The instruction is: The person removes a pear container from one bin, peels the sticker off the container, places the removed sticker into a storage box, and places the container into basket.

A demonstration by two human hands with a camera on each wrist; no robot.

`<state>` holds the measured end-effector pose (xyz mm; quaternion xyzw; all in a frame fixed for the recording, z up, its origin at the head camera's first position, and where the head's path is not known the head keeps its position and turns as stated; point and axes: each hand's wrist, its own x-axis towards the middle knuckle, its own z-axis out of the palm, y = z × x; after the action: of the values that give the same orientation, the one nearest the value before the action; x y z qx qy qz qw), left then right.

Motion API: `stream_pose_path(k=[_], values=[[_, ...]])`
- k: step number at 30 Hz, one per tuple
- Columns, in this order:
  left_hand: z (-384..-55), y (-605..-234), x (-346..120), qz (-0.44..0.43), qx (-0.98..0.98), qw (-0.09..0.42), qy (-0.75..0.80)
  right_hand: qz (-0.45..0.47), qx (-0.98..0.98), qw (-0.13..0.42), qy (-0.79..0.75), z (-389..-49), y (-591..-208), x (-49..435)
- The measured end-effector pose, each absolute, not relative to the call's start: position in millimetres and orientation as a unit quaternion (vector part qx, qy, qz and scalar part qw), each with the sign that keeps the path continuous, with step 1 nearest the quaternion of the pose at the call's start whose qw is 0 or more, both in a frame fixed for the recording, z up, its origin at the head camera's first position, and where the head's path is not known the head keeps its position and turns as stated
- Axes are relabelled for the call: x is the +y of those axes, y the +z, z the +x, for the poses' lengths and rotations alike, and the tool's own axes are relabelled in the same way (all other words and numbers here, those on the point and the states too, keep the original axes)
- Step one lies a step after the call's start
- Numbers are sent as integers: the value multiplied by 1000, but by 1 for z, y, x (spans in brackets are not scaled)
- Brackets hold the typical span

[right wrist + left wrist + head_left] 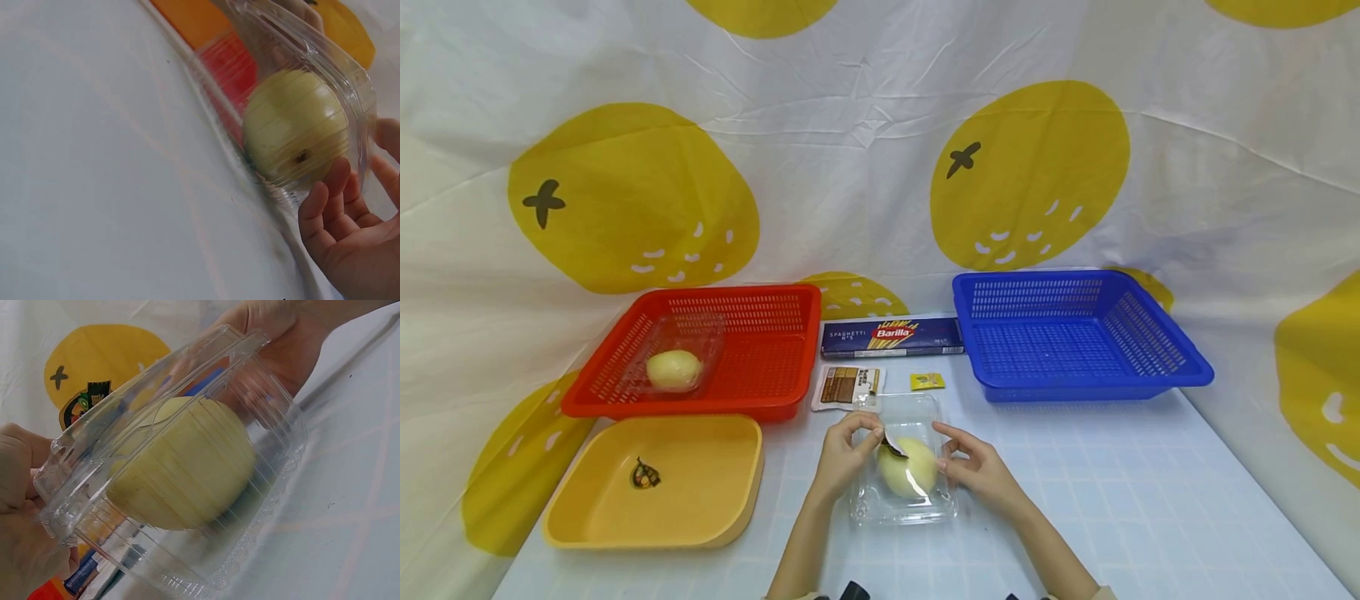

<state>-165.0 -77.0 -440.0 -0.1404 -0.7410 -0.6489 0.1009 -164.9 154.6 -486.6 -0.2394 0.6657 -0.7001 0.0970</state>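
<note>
A pale yellow round fruit lies inside a clear plastic clamshell container in front of me. The right wrist view shows a small brown dimple on the fruit. With thumb and fingertips, my left hand pinches the edge of a dark printed label, whose white underside curls up from the lid. In the left wrist view the label stands away from the plastic. My right hand holds the container's right side, its fingers curved against the rim.
Left stand a red basket with a fruit in clear packaging and a yellow tray bearing a similar label. Behind the container lie a brown-and-white packet, a yellow sachet and a spaghetti box. A blue basket stands right.
</note>
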Motion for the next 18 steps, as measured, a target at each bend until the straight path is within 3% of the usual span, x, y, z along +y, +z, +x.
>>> stream_pose_path(k=[18], values=[[-166, -440, -79, -137, -738, 86, -655, -230, 670, 96, -699, -165, -488, 154]])
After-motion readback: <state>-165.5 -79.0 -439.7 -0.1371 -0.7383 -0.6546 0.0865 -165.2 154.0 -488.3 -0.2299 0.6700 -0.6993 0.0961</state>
